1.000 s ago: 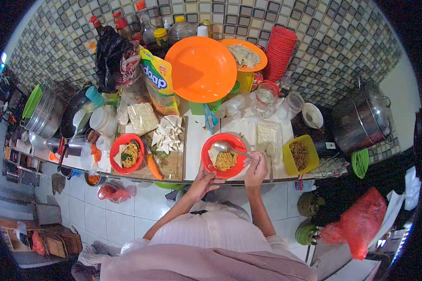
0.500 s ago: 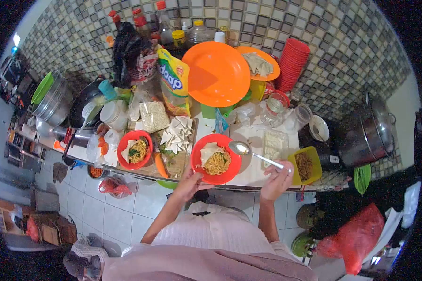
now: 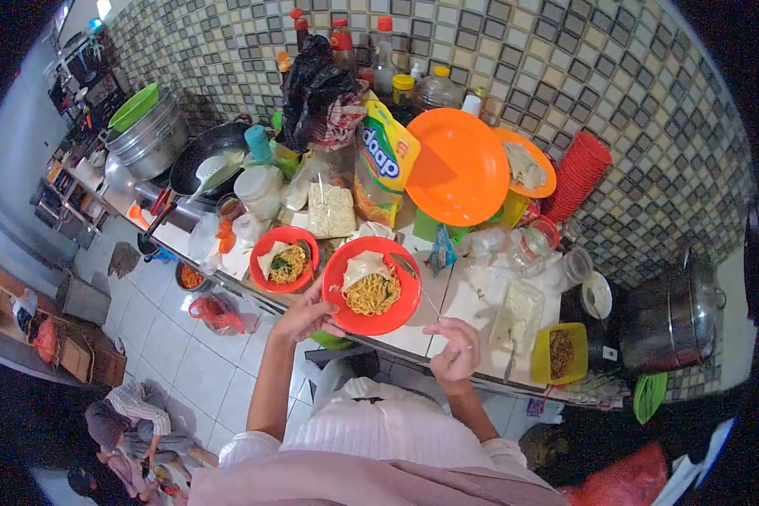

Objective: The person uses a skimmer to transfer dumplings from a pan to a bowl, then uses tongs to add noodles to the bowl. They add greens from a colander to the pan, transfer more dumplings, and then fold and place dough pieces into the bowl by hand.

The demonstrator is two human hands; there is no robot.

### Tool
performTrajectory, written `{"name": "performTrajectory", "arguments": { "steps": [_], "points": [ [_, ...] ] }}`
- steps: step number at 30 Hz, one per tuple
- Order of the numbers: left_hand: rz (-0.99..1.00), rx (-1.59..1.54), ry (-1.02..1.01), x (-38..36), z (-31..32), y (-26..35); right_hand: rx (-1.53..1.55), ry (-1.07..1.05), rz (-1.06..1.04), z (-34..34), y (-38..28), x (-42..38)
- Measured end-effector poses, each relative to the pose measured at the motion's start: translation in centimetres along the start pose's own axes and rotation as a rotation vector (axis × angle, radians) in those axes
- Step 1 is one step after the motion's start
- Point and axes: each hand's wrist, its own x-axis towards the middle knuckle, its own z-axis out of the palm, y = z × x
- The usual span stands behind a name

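Note:
My left hand (image 3: pixel 306 314) grips the near-left rim of a red bowl (image 3: pixel 333 297), thumb over the edge. Inside lie yellow noodles (image 3: pixel 373 295) with bits of green and a pale wonton wrapper (image 3: pixel 364 266). A metal spoon (image 3: pixel 405 265) has its head over the bowl's right rim, its thin handle running down to my right hand (image 3: pixel 455 347). Those right fingers are curled at the handle's end; the exact grip is partly hidden. Just left stands a second red bowl (image 3: pixel 262 279) of noodles and greens, also with a spoon in it.
Behind are a noodle packet (image 3: pixel 331 211), a yellow pouch (image 3: pixel 386 164), and large orange plate (image 3: pixel 457 169). To the right stand stacked red bowls (image 3: pixel 578 174), a white tray (image 3: pixel 517 316), a yellow-green container (image 3: pixel 575 358) and a pot (image 3: pixel 670 325). People (image 3: pixel 135 422) are on the floor lower left.
The spoon has moved left from over the counter to the red bowl's right rim, with my right hand following. The held bowl now covers most of the wrapper pile. The view has shifted.

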Motion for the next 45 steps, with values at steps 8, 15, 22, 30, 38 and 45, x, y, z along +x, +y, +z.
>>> {"name": "performTrajectory", "arguments": {
  "steps": [8, 15, 22, 30, 38, 45],
  "points": [
    [0.082, -0.183, 0.066, -1.0, 0.3, 0.2, 0.239, -0.022, 0.003, 3.8, 1.0, -1.1],
    [0.134, -0.309, 0.120, -2.0, 0.0, 1.2, 0.372, -0.014, 0.258, 6.7, -0.4, 0.8],
    [0.172, -0.348, 0.232, -3.1, -2.2, 4.8, 0.744, 0.143, 0.696, 12.7, -3.4, 4.0],
    [0.110, -0.246, 0.193, -3.8, -5.6, 7.1, 0.891, -0.203, 1.106, 17.0, -4.8, 3.7],
    [-0.222, 0.018, -0.295, -3.2, -4.4, 6.3, 0.501, 0.225, 1.279, 13.1, -5.1, -1.5],
    [-0.296, 0.414, -0.464, -4.0, -8.9, 7.4, 0.117, 0.689, 1.214, 8.3, -3.6, -5.5]
  ]
}}
